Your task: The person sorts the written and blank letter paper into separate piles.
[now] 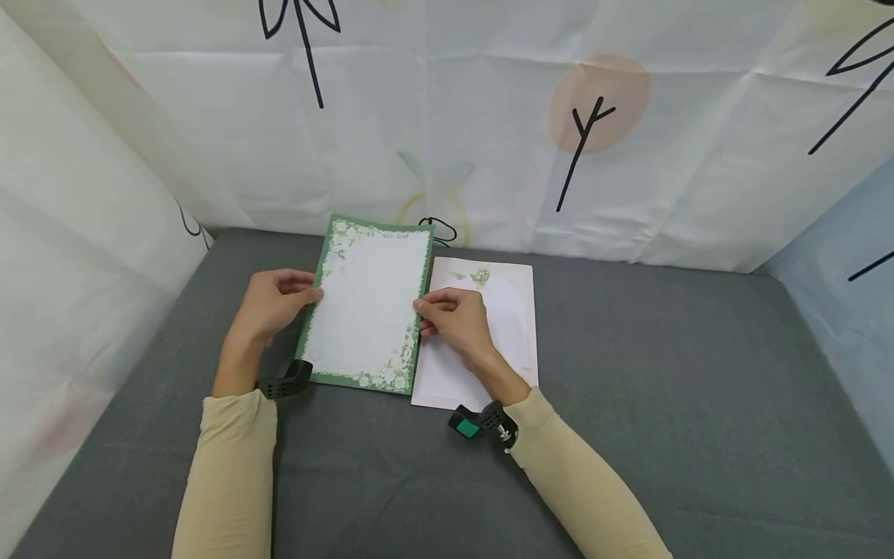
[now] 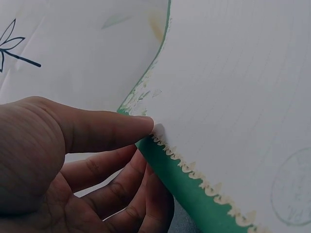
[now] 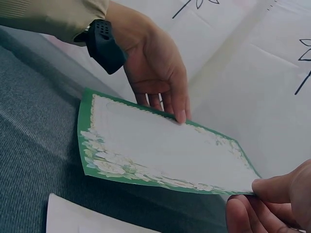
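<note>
1. between the two hands: green-bordered sheet (image 1: 370, 299), off the cloth and tilted, far edge higher. my read: pick-up done; setting it down left. how much more is left, can't tell.
2. left hand (image 1: 275, 303): clamped on the sheet's left edge, thumb on top, fingers beneath. wrist bent in toward the sheet, forearm coming up from the near side.
3. right hand (image 1: 457, 320): clamped on the opposite edge, roughly level with the left hand, also thumb over, fingers under. forearm slants in from the near right. hands apart, sheet spanning them.
4. below and right of the right hand: pinkish sheet (image 1: 513, 326), flat, not gripped; looks not dealt with. its left side runs close under the green border from above; touching or not, can't tell.
5. under and around both hands: gray cloth (image 1: 663, 388).
6. beyond the hands: white curtain (image 1: 475, 101) with plant drawings. print on the green-bordered sheet's far end too small to read.
</note>
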The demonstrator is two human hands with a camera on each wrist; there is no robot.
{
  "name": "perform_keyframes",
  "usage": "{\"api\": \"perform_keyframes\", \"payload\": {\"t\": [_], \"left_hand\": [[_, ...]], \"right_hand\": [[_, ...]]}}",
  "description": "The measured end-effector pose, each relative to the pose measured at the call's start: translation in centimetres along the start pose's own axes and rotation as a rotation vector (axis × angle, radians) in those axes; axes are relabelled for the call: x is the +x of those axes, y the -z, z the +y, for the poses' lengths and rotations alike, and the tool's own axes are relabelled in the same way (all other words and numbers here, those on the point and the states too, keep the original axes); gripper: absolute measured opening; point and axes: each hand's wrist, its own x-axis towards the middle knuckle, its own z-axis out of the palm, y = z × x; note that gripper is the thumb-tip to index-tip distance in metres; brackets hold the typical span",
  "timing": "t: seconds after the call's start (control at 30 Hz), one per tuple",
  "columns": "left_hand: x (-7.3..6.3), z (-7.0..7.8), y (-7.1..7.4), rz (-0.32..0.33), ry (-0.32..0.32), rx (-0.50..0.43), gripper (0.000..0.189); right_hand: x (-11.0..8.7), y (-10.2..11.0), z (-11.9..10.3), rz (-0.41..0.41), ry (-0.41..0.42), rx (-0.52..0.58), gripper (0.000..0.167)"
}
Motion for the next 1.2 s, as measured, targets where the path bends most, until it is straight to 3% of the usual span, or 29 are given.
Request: {"api": "perform_keyframes", "payload": {"t": [0.3,0.6,0.87,1.2], "left_hand": [[-0.1,-0.4,0.2,0.02,0.028,0.005,0.049],[-0.1,-0.9,0.4,0.095,0.03,0.063,0.045],[0.0,-1.2,0.8,0.096,0.065,0.058,0.046],[0.1,-1.6,0.8,0.105,0.071,0.081,0.044]], "right_hand": [[0.0,-1.3,-0.5,-0.018,-0.003,0.03,0.014],[0.0,-2.3,-0.4,-0.02,-0.019,0.019,0.015],[0.2,-2.8,0.0,0.0,-0.033,-0.052,0.017],[0.3,-3.1,0.3,-0.032,-0.061,-0.149,0.021]]}}
